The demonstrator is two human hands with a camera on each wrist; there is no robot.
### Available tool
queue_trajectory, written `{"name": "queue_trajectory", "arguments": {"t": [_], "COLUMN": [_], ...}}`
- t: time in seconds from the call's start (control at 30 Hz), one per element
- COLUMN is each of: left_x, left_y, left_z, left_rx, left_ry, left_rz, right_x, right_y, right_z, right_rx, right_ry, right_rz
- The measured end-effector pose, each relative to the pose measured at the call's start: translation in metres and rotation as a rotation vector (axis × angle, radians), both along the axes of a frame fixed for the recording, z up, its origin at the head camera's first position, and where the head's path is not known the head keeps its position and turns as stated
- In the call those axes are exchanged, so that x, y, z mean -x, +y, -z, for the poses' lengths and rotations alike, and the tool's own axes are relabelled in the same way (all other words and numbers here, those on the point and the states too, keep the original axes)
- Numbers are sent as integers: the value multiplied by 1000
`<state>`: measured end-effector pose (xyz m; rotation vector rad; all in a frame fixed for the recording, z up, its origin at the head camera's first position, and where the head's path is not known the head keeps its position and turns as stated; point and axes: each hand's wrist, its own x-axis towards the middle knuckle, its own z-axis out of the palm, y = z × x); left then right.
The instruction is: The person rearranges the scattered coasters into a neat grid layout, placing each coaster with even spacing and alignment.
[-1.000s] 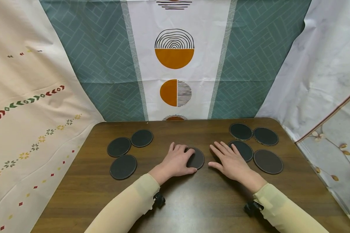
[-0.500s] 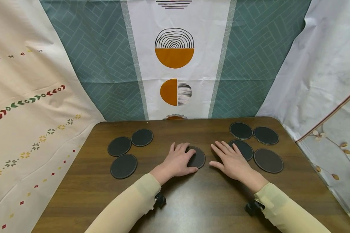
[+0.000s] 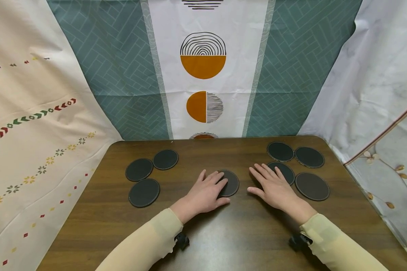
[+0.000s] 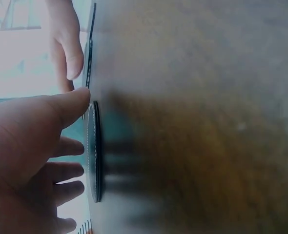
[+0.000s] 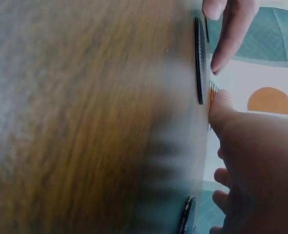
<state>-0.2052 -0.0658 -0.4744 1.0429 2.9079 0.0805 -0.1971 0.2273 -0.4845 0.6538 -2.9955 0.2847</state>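
Observation:
A dark round coaster [image 3: 231, 183] with a stitched edge lies flat in the middle of the table. My left hand [image 3: 205, 192] hovers over its left part with fingers spread. In the left wrist view the fingertips [image 4: 74, 169] stand a little apart from this coaster [image 4: 93, 151]. My right hand [image 3: 274, 188] is held palm down above the wood, its fingers straight and spread, holding nothing. Beside its fingers lies another dark coaster [image 3: 284, 174], partly hidden by the hand.
Three dark coasters lie at the left, one of them the nearest coaster [image 3: 144, 192]. More lie at the right, among them a browner coaster [image 3: 312, 186]. The brown wooden table [image 3: 217, 241] ends at the back against a patterned cloth [image 3: 210, 86].
My left hand has loosened from the middle coaster's edge, its fingers straightening and its thumb drawing back. My right hand has shifted slightly right. The coasters stay where they were.

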Motion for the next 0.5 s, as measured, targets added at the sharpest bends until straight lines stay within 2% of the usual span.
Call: {"name": "queue_trajectory", "arguments": {"t": [0.3, 0.5], "left_x": [-3, -1], "left_y": [-2, -2], "left_z": [5, 2], "left_rx": [1, 3], "left_ry": [-5, -56], "left_rz": [27, 40], "right_x": [-2, -5], "right_y": [11, 23], "right_z": [-1, -5], "right_rx": [-12, -7], "right_ry": [-7, -23], "right_rz": [31, 59]}}
